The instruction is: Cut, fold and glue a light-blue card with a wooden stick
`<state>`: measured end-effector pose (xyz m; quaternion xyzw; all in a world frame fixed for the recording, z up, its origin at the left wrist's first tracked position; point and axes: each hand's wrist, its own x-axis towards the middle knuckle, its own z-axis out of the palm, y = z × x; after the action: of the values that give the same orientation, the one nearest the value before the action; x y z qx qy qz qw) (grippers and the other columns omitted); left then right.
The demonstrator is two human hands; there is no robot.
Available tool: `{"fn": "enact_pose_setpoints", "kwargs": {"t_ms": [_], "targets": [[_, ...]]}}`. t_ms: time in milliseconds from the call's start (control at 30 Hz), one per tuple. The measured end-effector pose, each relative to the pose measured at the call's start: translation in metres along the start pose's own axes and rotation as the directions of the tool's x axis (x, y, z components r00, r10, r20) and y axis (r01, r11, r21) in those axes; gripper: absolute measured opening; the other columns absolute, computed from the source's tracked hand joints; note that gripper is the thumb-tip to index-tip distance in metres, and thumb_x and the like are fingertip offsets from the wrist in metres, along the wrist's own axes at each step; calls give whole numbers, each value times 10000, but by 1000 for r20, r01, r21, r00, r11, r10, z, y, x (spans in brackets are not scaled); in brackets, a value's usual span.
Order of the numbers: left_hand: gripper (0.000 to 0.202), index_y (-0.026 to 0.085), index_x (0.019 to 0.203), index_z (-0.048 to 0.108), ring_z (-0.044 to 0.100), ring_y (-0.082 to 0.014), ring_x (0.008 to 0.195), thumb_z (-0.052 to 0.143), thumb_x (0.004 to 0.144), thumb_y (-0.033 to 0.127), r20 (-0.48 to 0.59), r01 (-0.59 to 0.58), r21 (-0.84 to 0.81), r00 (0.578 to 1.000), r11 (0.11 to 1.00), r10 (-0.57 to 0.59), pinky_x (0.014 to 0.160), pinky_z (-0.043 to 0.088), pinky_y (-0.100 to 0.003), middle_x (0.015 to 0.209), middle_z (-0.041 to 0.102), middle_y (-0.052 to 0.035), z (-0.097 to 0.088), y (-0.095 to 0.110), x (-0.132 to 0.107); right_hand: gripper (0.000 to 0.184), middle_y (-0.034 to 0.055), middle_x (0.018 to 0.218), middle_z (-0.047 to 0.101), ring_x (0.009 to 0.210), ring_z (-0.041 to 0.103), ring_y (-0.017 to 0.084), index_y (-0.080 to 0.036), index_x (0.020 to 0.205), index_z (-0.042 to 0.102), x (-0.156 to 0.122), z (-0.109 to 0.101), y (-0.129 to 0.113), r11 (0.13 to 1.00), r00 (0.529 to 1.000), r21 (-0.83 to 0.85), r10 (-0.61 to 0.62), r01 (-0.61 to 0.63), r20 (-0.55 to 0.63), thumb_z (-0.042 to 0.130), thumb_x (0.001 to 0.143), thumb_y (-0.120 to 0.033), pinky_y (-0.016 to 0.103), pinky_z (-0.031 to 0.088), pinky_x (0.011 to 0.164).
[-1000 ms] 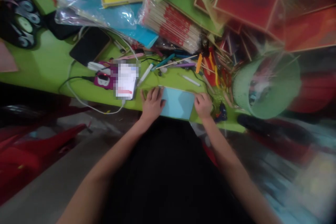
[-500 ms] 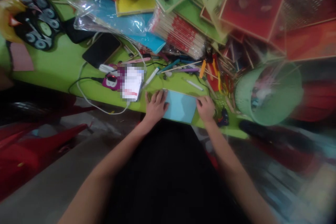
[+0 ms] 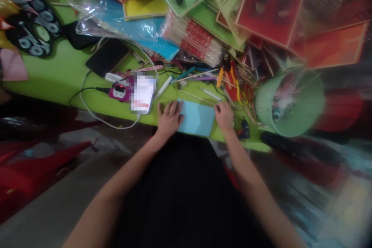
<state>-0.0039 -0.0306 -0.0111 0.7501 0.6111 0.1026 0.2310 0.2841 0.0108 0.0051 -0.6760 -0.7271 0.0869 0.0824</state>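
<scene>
A light blue sheet of paper (image 3: 196, 118) lies at the near edge of the green table (image 3: 58, 73). My left hand (image 3: 169, 117) rests flat on the sheet's left edge, fingers stretched out. My right hand (image 3: 224, 115) sits at the sheet's right edge with its fingers curled down onto the paper's far corner. A thin wooden stick (image 3: 194, 95) lies just beyond the sheet.
Pens, sticks and orange pliers (image 3: 229, 77) clutter the table behind the sheet. A green basket (image 3: 289, 102) stands to the right. A black tablet (image 3: 107, 57), cables and a small pink device (image 3: 118, 91) lie to the left. Stacked coloured boards (image 3: 269, 9) fill the back.
Both hands stay on the blue sheet. My right hand has shifted slightly toward the sheet's far right corner. The view has swung a little.
</scene>
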Motion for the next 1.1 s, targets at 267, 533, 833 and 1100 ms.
{"fn": "enact_pose_setpoints", "kwargs": {"t_ms": [267, 533, 833, 1100], "targets": [[602, 259, 1613, 416, 446, -367, 1476, 464, 1039, 435, -13, 13, -12, 1000, 1000, -13, 1292, 5, -681, 1604, 493, -143, -1, 2, 0, 221, 112, 1024, 736, 965, 656, 267, -205, 1109, 693, -9, -5, -8, 996, 999, 75, 47, -47, -3, 511, 1035, -305, 377, 497, 863], [549, 267, 1557, 510, 531, -355, 1385, 471, 1028, 406, -29, 4, -59, 1000, 998, -6, 1283, 167, -632, 1533, 573, -136, -17, -4, 6, 243, 109, 1032, 741, 986, 661, 246, -213, 1095, 704, -53, -11, -20, 987, 999, 155, 49, -51, 16, 481, 1044, -296, 369, 516, 907], [529, 251, 1520, 560, 538, -343, 1367, 464, 1019, 390, -60, -63, -15, 996, 998, 62, 1271, 246, -586, 1536, 576, -110, -11, -23, 8, 236, 106, 1019, 705, 973, 634, 247, -203, 1083, 687, -91, -8, -24, 976, 996, 201, 75, -82, 43, 474, 1050, -299, 369, 502, 885], [583, 222, 1566, 502, 541, -344, 1368, 481, 1004, 376, -28, -25, -20, 999, 999, 25, 1276, 247, -585, 1538, 573, -124, -13, -18, 9, 255, 141, 1056, 682, 959, 574, 279, -181, 1141, 680, -97, 15, -24, 994, 998, 82, 66, -67, 13, 500, 1024, -319, 416, 448, 885]]}}
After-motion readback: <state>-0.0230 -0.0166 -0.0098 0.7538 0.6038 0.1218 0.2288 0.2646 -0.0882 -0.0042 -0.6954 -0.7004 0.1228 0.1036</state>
